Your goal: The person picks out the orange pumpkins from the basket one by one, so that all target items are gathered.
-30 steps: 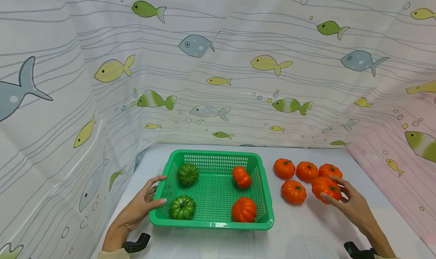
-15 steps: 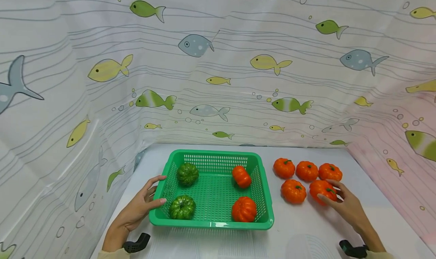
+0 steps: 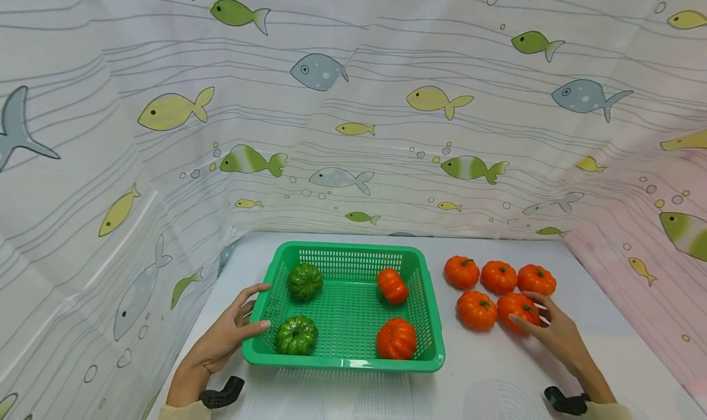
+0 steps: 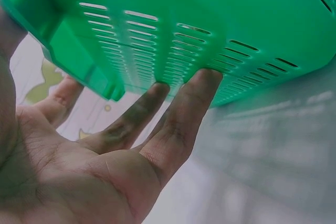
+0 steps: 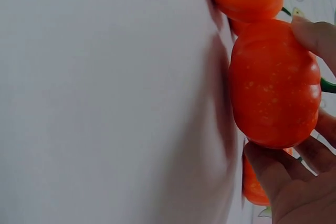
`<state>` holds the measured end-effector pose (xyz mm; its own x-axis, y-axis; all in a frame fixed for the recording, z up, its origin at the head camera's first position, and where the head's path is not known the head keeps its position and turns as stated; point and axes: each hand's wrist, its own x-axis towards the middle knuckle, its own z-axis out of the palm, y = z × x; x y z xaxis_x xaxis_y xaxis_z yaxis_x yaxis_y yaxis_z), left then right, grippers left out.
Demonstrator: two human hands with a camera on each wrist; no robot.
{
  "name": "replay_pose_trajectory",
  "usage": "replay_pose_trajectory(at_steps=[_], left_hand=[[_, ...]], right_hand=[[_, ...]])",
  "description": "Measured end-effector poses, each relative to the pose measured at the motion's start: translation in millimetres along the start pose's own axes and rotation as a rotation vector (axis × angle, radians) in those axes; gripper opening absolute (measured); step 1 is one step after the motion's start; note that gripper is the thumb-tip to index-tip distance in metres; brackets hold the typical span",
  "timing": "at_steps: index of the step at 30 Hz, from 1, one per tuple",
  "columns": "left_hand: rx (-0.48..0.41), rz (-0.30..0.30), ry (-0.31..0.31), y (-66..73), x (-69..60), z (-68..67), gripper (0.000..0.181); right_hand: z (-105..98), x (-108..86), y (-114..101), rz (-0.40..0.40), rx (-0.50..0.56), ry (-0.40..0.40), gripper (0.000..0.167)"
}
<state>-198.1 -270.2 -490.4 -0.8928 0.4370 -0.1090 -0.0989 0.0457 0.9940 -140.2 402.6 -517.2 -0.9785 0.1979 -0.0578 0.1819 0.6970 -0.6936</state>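
My right hand (image 3: 558,333) grips an orange miniature pumpkin (image 3: 515,311) with a green stem, thumb on one side and fingers on the other. In the right wrist view that pumpkin (image 5: 275,85) is at the table surface, close beside another one. My left hand (image 3: 226,331) holds the left edge of a green plastic basket (image 3: 353,364), thumb and index finger at the rim. Seen from the left wrist, other fingers (image 4: 181,114) touch its slotted outer wall. Two green pumpkins (image 3: 296,335) lie at the basket's left, two orange ones (image 3: 396,339) at its right.
Right of the basket, several more orange pumpkins (image 3: 477,310) stand on the white table (image 3: 475,371), three of them in a back row. A fish-printed curtain (image 3: 353,162) encloses the table at the back and sides.
My right hand has moved left and slightly down with the pumpkin, which now sits beside the front-row pumpkin. The left hand and basket have stayed in place.
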Motion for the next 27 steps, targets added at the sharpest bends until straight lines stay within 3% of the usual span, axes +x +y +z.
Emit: replay_pose_trajectory(at_steps=[7,14,20,27], left_hand=[[0.015,0.011,-0.016,1.3,-1.8,1.1,0.075],[-0.001,-0.009,0.010,0.8,0.1,0.6,0.075],[-0.001,-0.012,0.013,0.1,0.9,0.4,0.075],[0.003,-0.010,0.004,0.5,0.1,0.1,0.075]], right_hand=[[3,-0.4,2,-0.023,0.035,-0.003,0.090],[0,-0.2,-1,-0.009,0.030,-0.031,0.092],[-9,-2.4,-12,-0.072,-0.009,0.015,0.087],[-25,-3.6,-42,-0.182,-0.047,0.097,0.075]])
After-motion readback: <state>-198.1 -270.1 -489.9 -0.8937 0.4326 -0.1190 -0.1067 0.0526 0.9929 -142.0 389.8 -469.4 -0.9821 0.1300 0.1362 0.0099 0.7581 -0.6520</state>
